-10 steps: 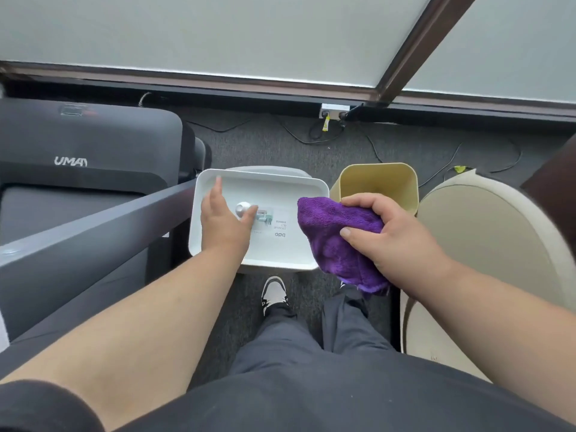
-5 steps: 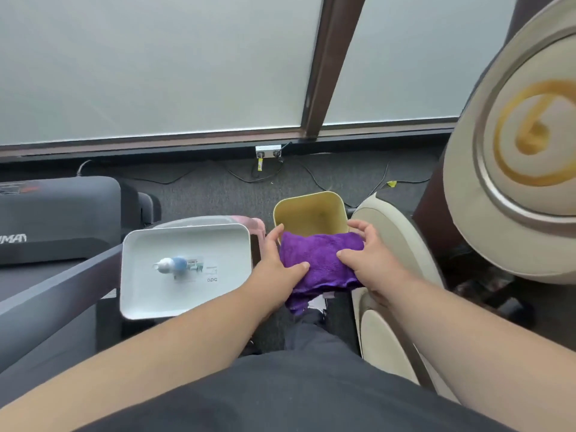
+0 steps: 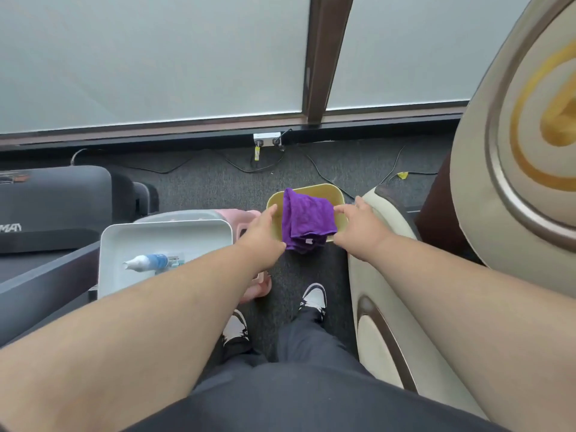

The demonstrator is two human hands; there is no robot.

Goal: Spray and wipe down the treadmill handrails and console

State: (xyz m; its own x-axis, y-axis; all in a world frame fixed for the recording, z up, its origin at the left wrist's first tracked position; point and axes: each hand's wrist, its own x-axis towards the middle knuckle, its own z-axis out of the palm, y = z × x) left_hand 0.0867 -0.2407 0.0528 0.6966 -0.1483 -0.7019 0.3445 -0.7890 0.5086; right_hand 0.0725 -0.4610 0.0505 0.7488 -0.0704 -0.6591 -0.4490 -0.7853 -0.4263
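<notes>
A folded purple cloth [image 3: 307,219] lies across the yellow bin [image 3: 274,199], hanging over its near rim. My left hand [image 3: 261,235] is at the cloth's left edge and my right hand [image 3: 358,226] at its right edge, both with fingers stretched out and neither gripping it. A spray bottle [image 3: 149,261] with a white nozzle and blue label lies on its side in the white tray [image 3: 131,238], left of my left forearm. The dark treadmill [image 3: 53,194] and its grey handrail [image 3: 40,285] are at the far left.
A pink stool [image 3: 246,221] stands under the tray. A beige massage chair [image 3: 511,169] fills the right side. Cables and a wall socket [image 3: 266,140] run along the carpet below the frosted window. My two shoes stand on the carpet below the bin.
My left hand left the spray bottle in the tray and joined the right at the cloth. Both hands carried the cloth forward, laid it over the yellow bin and let go.
</notes>
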